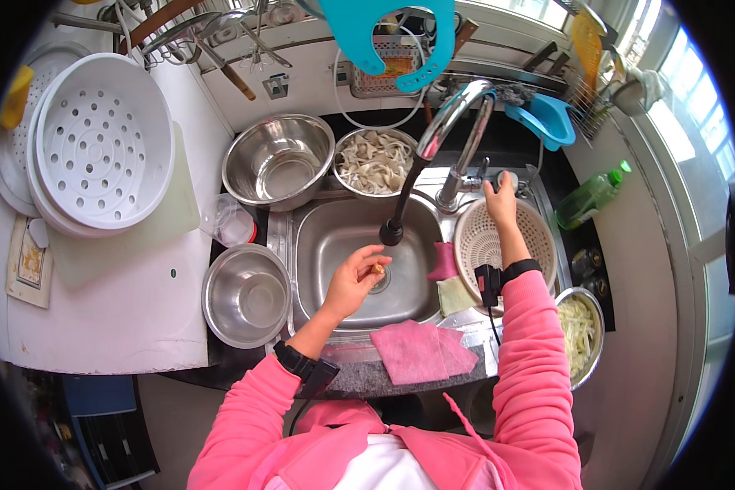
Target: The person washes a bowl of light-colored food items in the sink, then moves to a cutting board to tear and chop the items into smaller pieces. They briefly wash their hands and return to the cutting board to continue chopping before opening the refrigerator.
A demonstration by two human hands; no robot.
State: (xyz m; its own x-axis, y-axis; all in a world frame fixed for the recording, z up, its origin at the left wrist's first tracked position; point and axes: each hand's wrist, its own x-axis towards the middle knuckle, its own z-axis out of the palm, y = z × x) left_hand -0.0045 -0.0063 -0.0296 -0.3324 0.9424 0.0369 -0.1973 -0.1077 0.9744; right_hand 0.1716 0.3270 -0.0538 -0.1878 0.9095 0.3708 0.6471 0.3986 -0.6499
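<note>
My left hand point(355, 282) is over the sink basin point(324, 245), with a small tan piece of food point(377, 269) pinched between thumb and fingers. Above the basin hangs the black spray head point(391, 233) of a chrome faucet point(453, 116). My right hand point(501, 199) reaches over the far rim of a beige plastic colander point(542, 245), beside the faucet's base; a small pale object point(507, 179) is by its fingers, and whether it is held I cannot tell. Behind the basin, a steel bowl of torn oyster mushrooms point(373, 162) stands beside a large steel bowl point(278, 162).
A smaller steel bowl point(247, 296) stands left of the sink. Pink cloths point(419, 352) lie on the front edge, and a pale cloth point(455, 296) touches the colander. At right are a bowl of shredded vegetable point(579, 337) and a green bottle point(588, 199). White plastic colanders point(104, 141) stand left.
</note>
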